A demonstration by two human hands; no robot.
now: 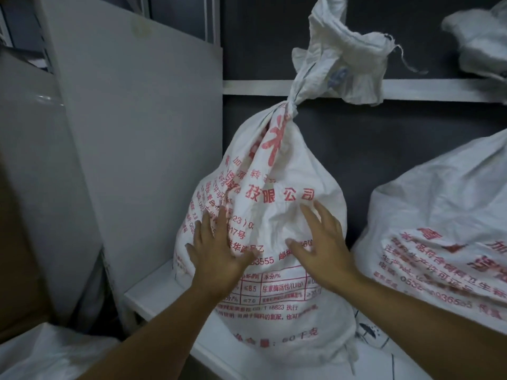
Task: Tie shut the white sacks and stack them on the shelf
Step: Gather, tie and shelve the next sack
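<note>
A white sack (277, 171) with red print stands upright on the white shelf board (153, 286). Its neck is twisted and knotted at the top, with the loose end flopping to the right. My left hand (216, 256) lies flat on the sack's lower left front, fingers straight and spread. My right hand (323, 248) presses flat on the sack's right front, fingers also spread. A second white sack (444, 220) with red print lies on the same shelf to the right. A third white sack (477, 42) sits on the shelf above, at the top right.
A tall white panel (131, 133) leans at the left of the shelf bay. The upper shelf rail (428, 90) crosses behind the knotted neck. More white sack material (49, 352) shows at the bottom left, next to a brown cardboard surface (19, 270).
</note>
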